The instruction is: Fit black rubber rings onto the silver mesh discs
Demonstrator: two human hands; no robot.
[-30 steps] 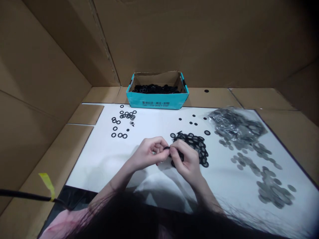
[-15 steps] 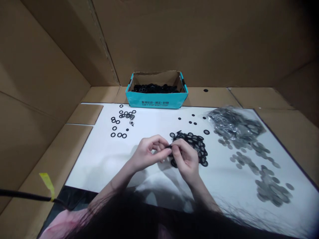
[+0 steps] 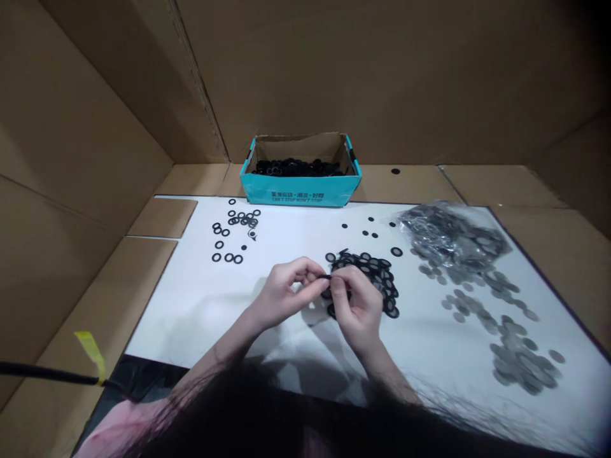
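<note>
My left hand [image 3: 289, 292] and my right hand [image 3: 359, 308] meet over the white sheet. Between their pinched fingertips is a small thin black piece [image 3: 325, 277], seen nearly edge-on. The fingers cover much of it, so I cannot tell whether it is a ring or a full disc. Just behind and to the right of my right hand lies a pile of black-rimmed discs [image 3: 384, 283] with grey centres. My right hand hides part of that pile.
Black rings [image 3: 244, 221] lie scattered at the left. A blue cardboard box [image 3: 300, 191] holding black pieces stands at the back. On the right are a clear plastic bag [image 3: 443, 235] of grey discs and loose grey discs [image 3: 525, 366]. Cardboard walls [image 3: 382, 76] surround the sheet.
The black piece shows a little more between the fingertips, as my right hand has shifted very slightly right. Both hands keep their pinch, and the piles look unchanged.
</note>
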